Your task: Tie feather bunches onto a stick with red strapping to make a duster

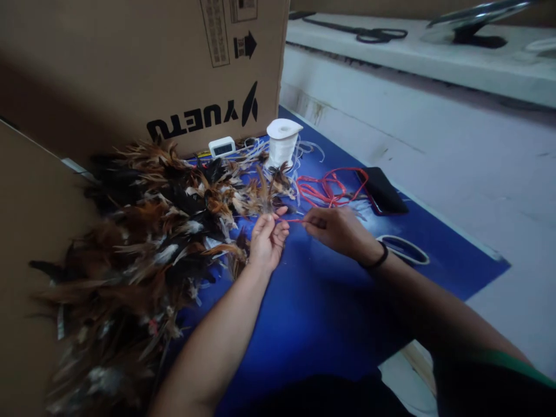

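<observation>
My left hand [266, 242] is closed in a pinch around the base of a small bunch of feathers [264, 194], whose tips stand up above the fingers. A short stretch of red string [292, 220] runs from this bunch across to my right hand [332, 229]. My right hand pinches the string's other end, its knuckles upward. Both hands are raised near the middle of the blue tabletop [321, 307]. Close to the left hand lies a large heap of brown, black and white feathers [165, 231].
Behind the hands stand a white ribbon spool [282, 145], a small white digital clock [222, 147] and a big cardboard box [130, 63]. Tangled red cord [325, 188], a flat black device [386, 190] and a white oval loop [406, 250] lie right. Scissors [377, 36] rest on the ledge.
</observation>
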Tool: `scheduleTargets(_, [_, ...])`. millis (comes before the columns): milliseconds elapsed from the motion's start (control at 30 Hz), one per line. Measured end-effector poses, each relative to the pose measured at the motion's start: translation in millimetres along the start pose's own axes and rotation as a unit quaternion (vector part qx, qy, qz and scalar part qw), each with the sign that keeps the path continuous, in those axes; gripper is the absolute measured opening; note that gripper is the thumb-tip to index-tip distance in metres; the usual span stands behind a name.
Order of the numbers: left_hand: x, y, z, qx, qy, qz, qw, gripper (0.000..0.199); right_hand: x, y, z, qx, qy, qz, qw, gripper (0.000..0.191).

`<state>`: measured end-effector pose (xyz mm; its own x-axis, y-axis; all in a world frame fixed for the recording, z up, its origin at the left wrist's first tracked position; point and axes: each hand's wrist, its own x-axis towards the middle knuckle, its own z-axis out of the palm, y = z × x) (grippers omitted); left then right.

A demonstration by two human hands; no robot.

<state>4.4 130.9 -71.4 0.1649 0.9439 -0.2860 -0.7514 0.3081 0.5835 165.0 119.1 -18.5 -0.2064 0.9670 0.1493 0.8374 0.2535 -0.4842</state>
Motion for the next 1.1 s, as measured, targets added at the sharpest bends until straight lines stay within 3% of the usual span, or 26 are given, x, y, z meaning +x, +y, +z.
scheduleTargets(133, [4,-2,0.0,-0.002,0.013,0.002,1.0,0.017,2,0,14,0.042,-0.019,0.005,0.999,0.007])
scheduleTargets(267, [5,-2,0.8,0.006,-0.005,-0.009,1.0,0.017,-3,1,22,0.174,-0.048,0.024,0.983,0.025])
scheduleTargets(367, [4,-1,1.4,-0.001,-0.014,-0.006,1.0,0.017,-2,6,21,0.216,-0.07,0.017,0.974,0.028])
scheduleTargets(600, [6,2,1.9,0.027,0.0,0.002,1.0,0.02,5,28,12,0.202,-0.047,-0.035,0.978,0.031])
scheduleTargets(800, [9,0,-1.1,0.007,-0.007,0.004,1.0,0.017,2,19,11,0.161,0.011,-0.021,0.987,0.029])
scheduleTargets(1100, [10,-6,0.0,0.026,-0.033,0.024,0.999,0.026,-1,20,7,0.134,0.026,-0.043,0.99,0.02])
